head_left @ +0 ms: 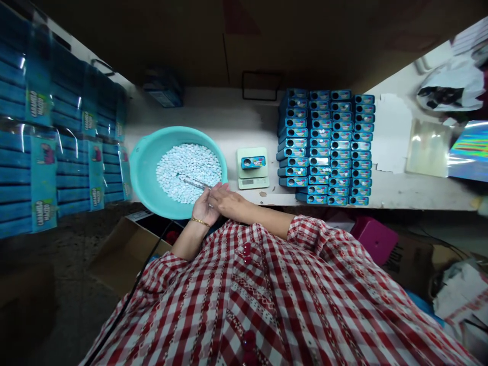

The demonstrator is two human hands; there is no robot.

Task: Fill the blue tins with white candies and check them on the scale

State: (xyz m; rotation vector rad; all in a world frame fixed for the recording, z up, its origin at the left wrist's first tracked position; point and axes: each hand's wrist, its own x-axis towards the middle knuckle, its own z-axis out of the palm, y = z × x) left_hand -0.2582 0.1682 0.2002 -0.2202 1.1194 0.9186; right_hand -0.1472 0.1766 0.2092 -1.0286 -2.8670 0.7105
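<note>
A turquoise basin [141, 168] on the left holds many small pale blue and white candies [183, 162]. My right hand [231, 202] is at the basin's near right rim, closed on what look like thin metal tongs [196, 183], whose tips reach over the candies. My left hand [205, 207], with a bracelet at the wrist, touches the right one. Its fingers are curled and partly hidden, so what they hold cannot be made out. Right of the basin, a small blue tin [253, 162] lies on a pale green kitchen scale [253, 182].
Several columns of stacked blue tins [324, 152] stand right of the scale. Clear-wrapped blue packs [43, 173] are piled at the left. A dark blue box [163, 91] sits behind the basin on the white table [389, 190]. Below are an open carton [125, 244] and a magenta stool [375, 239].
</note>
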